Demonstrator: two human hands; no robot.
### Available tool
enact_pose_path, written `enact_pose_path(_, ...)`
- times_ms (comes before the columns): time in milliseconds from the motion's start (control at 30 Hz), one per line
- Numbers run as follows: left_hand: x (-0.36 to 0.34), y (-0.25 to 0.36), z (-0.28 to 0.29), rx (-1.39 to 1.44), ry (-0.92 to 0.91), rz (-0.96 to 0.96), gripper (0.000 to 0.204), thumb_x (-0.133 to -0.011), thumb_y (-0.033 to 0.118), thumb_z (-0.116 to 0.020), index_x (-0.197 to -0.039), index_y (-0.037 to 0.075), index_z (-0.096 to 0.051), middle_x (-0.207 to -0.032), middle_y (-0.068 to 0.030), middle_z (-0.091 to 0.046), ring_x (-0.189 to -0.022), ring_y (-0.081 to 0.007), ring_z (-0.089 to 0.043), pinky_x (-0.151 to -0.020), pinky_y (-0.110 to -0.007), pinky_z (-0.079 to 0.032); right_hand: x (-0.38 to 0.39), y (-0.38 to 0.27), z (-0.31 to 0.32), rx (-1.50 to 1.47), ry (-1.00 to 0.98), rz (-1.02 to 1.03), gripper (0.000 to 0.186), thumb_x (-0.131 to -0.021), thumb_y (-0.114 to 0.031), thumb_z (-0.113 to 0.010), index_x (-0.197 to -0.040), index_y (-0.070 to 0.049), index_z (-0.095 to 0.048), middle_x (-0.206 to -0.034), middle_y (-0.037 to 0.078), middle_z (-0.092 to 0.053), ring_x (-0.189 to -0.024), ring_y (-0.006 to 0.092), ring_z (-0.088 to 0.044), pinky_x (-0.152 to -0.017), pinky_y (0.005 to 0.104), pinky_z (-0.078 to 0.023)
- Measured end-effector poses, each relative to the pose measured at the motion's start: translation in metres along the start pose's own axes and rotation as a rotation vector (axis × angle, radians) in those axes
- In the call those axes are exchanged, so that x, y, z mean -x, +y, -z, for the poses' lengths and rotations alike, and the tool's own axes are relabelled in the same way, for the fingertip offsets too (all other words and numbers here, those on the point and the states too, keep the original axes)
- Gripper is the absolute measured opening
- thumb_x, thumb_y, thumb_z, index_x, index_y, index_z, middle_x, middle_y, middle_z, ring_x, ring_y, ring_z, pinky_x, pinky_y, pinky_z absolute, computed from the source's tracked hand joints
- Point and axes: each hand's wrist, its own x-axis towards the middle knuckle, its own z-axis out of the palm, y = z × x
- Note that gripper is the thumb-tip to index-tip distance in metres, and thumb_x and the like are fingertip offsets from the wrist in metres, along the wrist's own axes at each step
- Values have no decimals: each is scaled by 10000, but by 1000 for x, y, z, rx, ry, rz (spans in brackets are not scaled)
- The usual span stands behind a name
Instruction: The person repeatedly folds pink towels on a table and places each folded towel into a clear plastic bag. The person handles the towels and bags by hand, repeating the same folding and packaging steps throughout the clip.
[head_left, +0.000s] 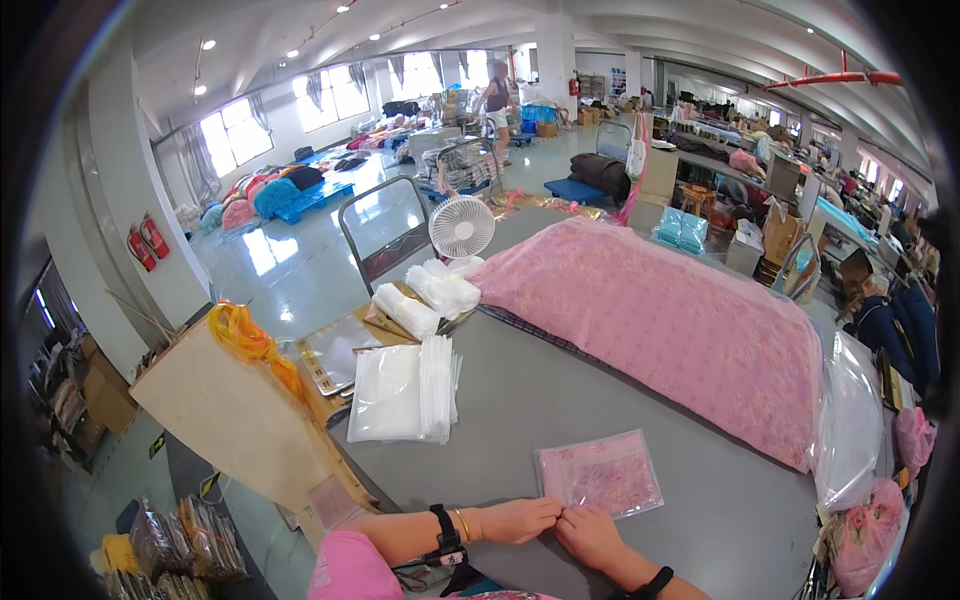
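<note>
- Head view: clear packet of pink cloth (602,473) flat on grey surface (490,425).
- Left hand (522,521) and right hand (592,540) together at packet's near-left corner.
- Fingers (549,508) curled; grip on packet not discernible.

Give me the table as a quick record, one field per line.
Left: left hand, fingertips close to the right's, grip unclear
Right: right hand, by the packet's near edge
Packet: clear packet with pink contents, lying flat
Left side: stacked clear bags
Far side: large pink fabric
Beyond: white fan
</note>
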Motion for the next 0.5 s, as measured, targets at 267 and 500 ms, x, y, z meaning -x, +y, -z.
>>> enact_pose_path(267,23,20,6,42,91,66,272,-894,54,-610,-1138,-61,-580,-1302,-218,-566,-1282,-393,-522,-1105,-432,-445,77,68,91,317,-245,-113,118,-849,-182,-595,-955,-133,-613,-957,17,-615,-942,208,-630,-785,366,-522)
enact_pose_path(500,4,63,15,-165,342,276,536,-845,127,-676,-1354,-7,-577,-1447,-235,-532,-1381,-388,-486,-1144,-480,-398,49,-10,108,277,-118,238,165,-810,-166,-684,-963,-136,-629,-923,10,-605,-866,194,-610,-740,352,-501)
